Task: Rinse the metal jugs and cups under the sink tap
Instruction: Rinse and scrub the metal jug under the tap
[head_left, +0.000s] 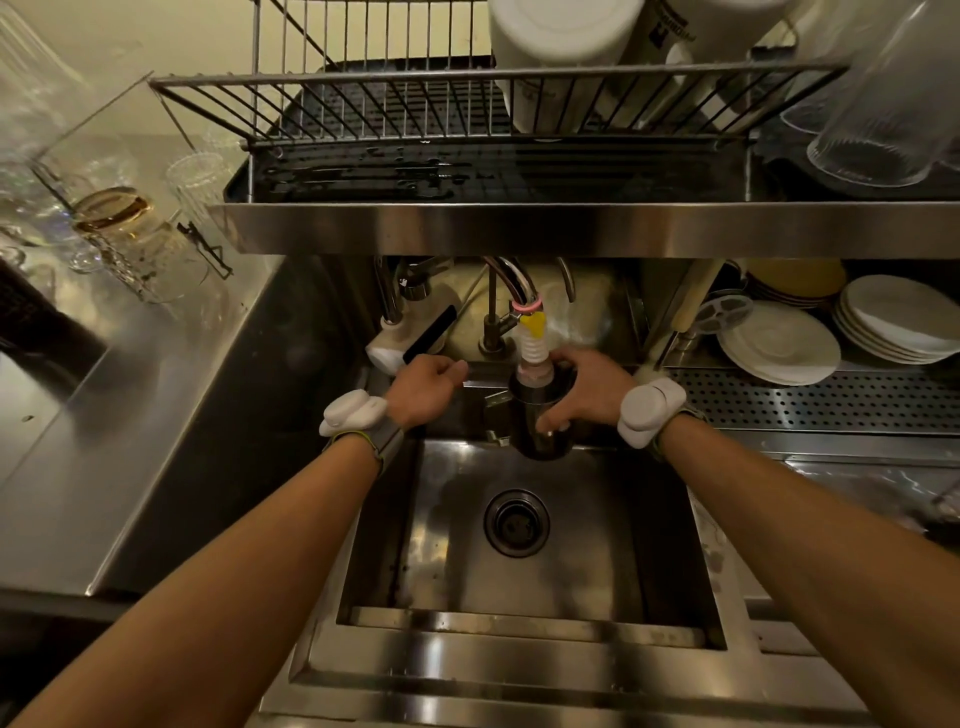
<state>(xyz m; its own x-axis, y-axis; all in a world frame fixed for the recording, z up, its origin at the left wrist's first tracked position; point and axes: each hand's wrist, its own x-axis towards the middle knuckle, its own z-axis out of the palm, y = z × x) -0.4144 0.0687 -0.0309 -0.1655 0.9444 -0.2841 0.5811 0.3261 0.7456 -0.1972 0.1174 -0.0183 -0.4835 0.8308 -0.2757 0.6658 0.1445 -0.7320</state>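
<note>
While I am watching through the head camera, my right hand is gripping a metal jug, fingers wrapping its far side and thumb pressing its near wall. I am holding it upright over the far edge of the sink, its mouth sitting right under the white ribbed nozzle of the tap, which is dipping just into the opening. My left hand is reaching to the left of the jug, toward the far rim of the sink. Its fingers are curling inward, but I cannot tell whether they are grasping a tap lever or nothing at all.

I am judging the task to be at the rinse of this one jug. I am not making out any running water, so the rinse may not be under way yet. The basin around the drain is holding no other vessels, and I am not spotting any other metal jugs or cups anywhere, so I cannot say how many are done or waiting. The rack above is carrying only white tubs and clear glasses on its right. Plates are lying to the right, and glasses are standing on the surface to the left.
</note>
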